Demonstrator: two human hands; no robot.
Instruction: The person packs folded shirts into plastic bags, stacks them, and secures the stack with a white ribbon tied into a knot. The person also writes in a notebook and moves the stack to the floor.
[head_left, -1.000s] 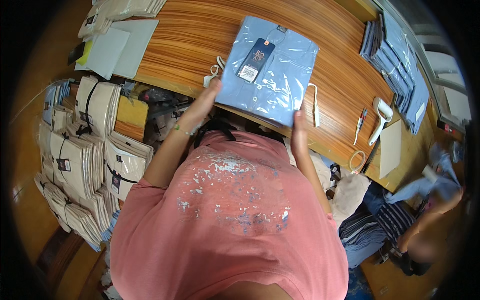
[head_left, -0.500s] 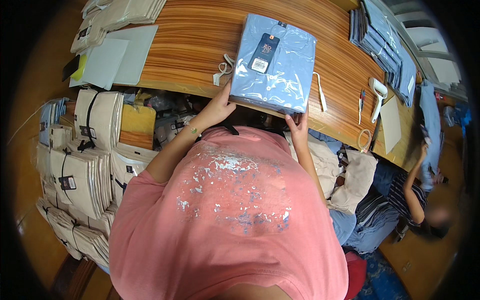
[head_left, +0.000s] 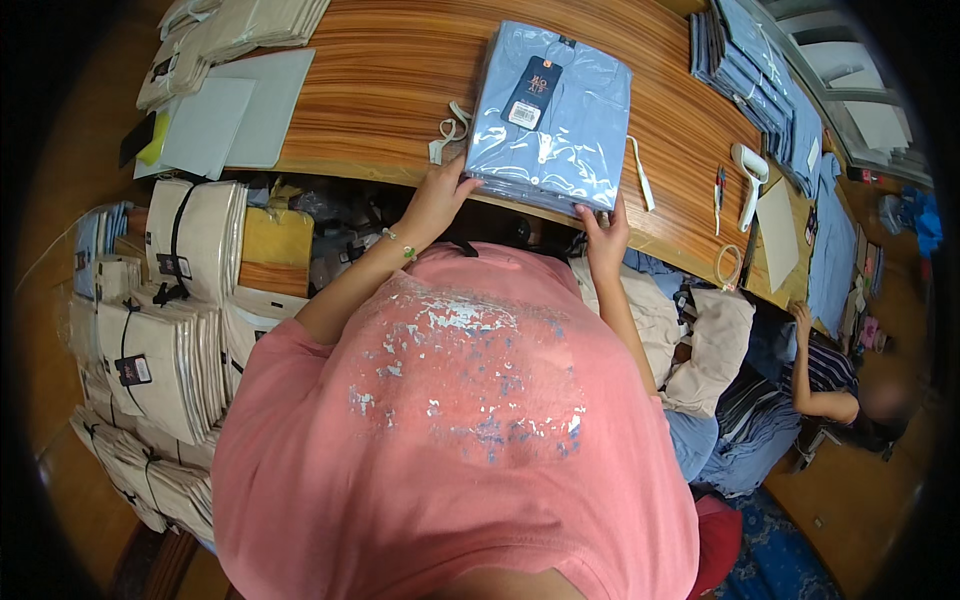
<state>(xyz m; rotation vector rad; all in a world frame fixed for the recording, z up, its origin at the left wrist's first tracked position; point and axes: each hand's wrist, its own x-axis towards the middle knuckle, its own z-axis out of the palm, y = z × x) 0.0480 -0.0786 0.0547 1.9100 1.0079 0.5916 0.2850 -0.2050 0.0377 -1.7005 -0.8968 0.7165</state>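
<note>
A stack of folded light-blue shirts (head_left: 585,150) in clear plastic lies at the near edge of the wooden table, a dark hang tag (head_left: 532,93) on its top shirt. My left hand (head_left: 438,203) grips the stack's near left corner, the thumb pointing inward along its front. At the near right corner my right hand (head_left: 606,238) holds the stack, with some fingers hidden behind its side. One white strap end (head_left: 450,133) lies left of the stack and another strap end (head_left: 642,178) lies to the right.
Right on the table are a white-handled lint roller (head_left: 750,188), small snips (head_left: 719,200), a tape ring (head_left: 728,266) and blue shirt piles (head_left: 752,75). White boards (head_left: 265,110) lie left. Tied beige garment bundles (head_left: 150,345) stand lower left. A co-worker (head_left: 825,385) is at right.
The stack has shifted slightly and its near layers show more; both my hands stay at its corners. The co-worker's blue garment now lies along the table's right end, their hand at the edge.
</note>
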